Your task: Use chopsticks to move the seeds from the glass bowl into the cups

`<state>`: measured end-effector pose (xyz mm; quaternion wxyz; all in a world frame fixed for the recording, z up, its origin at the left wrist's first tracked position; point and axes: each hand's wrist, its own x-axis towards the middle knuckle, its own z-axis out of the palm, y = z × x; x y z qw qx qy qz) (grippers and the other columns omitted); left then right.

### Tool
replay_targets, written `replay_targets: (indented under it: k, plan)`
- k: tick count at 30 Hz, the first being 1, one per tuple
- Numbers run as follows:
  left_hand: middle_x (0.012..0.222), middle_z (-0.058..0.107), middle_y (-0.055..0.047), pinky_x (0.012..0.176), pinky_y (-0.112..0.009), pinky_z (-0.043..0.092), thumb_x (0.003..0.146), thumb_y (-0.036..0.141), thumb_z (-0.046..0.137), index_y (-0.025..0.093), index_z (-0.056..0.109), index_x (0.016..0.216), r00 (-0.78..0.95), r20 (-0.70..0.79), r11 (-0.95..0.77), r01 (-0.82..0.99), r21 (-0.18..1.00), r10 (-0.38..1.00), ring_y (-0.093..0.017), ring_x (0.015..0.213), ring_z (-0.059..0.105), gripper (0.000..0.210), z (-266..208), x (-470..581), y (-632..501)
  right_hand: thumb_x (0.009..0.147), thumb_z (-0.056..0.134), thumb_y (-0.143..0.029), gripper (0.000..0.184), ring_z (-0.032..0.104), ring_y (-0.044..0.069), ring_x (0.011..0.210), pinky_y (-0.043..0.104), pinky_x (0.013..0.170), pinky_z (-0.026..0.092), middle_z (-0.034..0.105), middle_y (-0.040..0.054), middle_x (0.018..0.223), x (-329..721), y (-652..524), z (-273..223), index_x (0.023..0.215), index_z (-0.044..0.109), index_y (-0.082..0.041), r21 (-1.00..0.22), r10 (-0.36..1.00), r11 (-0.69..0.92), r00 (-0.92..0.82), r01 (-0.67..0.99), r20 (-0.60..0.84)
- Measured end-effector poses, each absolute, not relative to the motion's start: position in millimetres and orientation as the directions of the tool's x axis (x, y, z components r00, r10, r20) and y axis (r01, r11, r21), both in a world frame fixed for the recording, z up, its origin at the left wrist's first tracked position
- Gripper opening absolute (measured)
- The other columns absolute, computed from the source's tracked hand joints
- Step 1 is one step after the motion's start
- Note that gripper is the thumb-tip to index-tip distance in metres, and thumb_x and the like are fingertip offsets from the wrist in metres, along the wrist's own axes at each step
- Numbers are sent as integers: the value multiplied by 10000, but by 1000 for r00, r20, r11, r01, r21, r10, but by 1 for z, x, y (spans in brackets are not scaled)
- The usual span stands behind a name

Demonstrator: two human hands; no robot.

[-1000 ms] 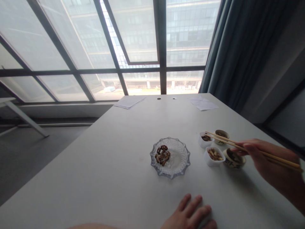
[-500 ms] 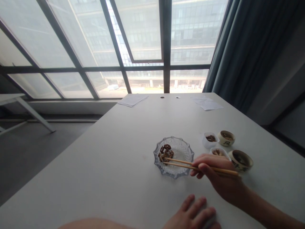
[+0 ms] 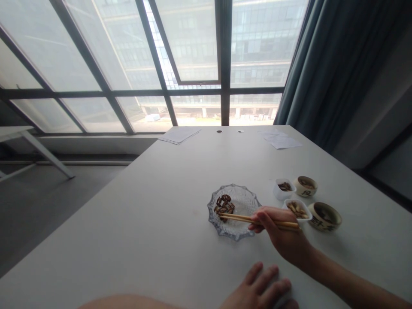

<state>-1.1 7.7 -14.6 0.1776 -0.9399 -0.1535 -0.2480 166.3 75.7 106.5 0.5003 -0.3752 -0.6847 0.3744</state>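
Wooden chopsticks (image 3: 240,217) are gripped in my right hand (image 3: 277,229), which is closed around them over the right rim of a scalloped glass plate (image 3: 246,234). The chopstick tips lie close together at a small heap of dark brown dried pieces (image 3: 224,203) on the plate's left part. Whether a piece is pinched between the tips, I cannot tell. My left hand (image 3: 260,287) lies flat on the table at the bottom, fingers spread, holding nothing. Right by my right hand stands a small white plastic tub (image 3: 299,210) of light brown pieces.
Another white tub (image 3: 284,189) with dark pieces stands behind it. Two cream cups with dark characters, a rear one (image 3: 306,186) and a front one (image 3: 325,216), stand to the right. Papers (image 3: 180,135) lie at the far edge of the white table (image 3: 154,206), before the windows.
My right hand has shifted left with the chopsticks, uncovering the front white tub. The chopstick tips have come closer together. My left hand stays put.
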Motion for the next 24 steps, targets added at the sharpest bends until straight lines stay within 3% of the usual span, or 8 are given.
replay_targets:
  k: [5,9,12,19,24]
  plan:
    - [1564,542,-3,1112,-413,488,1121,446,540,364,624,1429,846,495,-894,362,-265,196,-242,1347,586,329,-12,-3,8,1058,617,-402,336,791,203,657,288,614,663,815,72,809,201,67,129,858,807,-211,-824,858,511,-78,247,508]
    - [1554,549,15,1110,-407,489,1135,451,503,369,618,1439,838,502,-892,376,-251,212,-231,1353,578,335,-10,-4,7,1005,710,-371,187,816,239,701,334,706,700,825,53,822,254,60,152,950,824,-233,-815,816,415,230,405,530]
    - [1556,545,8,1121,-413,475,1127,452,522,366,610,1444,841,497,-894,372,-249,211,-236,1352,578,340,-10,-4,7,995,721,-339,137,810,271,705,371,693,694,820,59,833,291,59,157,968,827,-256,-759,752,371,306,536,583]
    - [1566,533,-24,1160,-427,440,1111,432,567,343,598,1448,857,474,-903,352,-248,203,-247,1366,563,350,-11,-4,8,984,731,-354,118,799,269,689,358,634,656,807,50,830,314,63,153,934,818,-293,-738,741,356,309,573,597]
    - [1577,523,-21,1166,-426,436,1116,434,555,344,596,1454,854,475,-900,360,-245,213,-249,1385,545,352,-10,-4,7,978,738,-398,175,807,262,696,344,661,679,819,68,839,291,60,158,970,831,-249,-749,766,385,266,539,586]
